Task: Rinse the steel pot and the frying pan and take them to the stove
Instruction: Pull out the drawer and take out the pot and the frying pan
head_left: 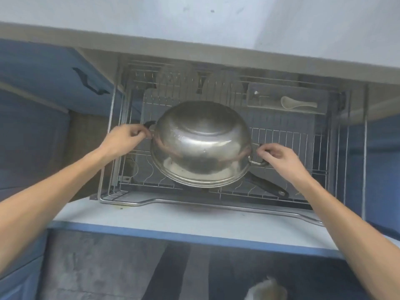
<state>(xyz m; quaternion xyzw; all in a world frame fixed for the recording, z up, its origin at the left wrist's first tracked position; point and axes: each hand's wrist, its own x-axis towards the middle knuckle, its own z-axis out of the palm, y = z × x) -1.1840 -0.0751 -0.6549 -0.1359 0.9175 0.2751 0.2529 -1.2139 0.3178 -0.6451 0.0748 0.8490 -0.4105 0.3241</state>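
A person holds a steel pot (201, 144) upside down over a pulled-out wire rack (303, 135) set in a blue kitchen cabinet. The pot's rounded bottom faces the camera and its rim tilts toward the near edge of the rack. The left hand (125, 138) has its fingers curled round the pot's dark left handle (149, 124), and the right hand (279, 156) pinches the metal loop handle (258, 162) on the opposite side, so both hands are clamped on the pot.

Beneath the pot, mostly hidden by it, lies the frying pan; only its long black handle (266, 185) shows, pointing toward the right front corner of the rack. Whether the pot touches the pan cannot be told.

At the back right of the rack sits a grey tray (287, 92) holding a white spoon (298, 103). A pale countertop (194, 40) overhangs the rack from above. To the left, a blue cabinet door (43, 68) carries a dark handle (91, 83). The drawer's front panel (173, 217), white on top with a blue edge, runs across the frame below the rack, between the person's forearms.
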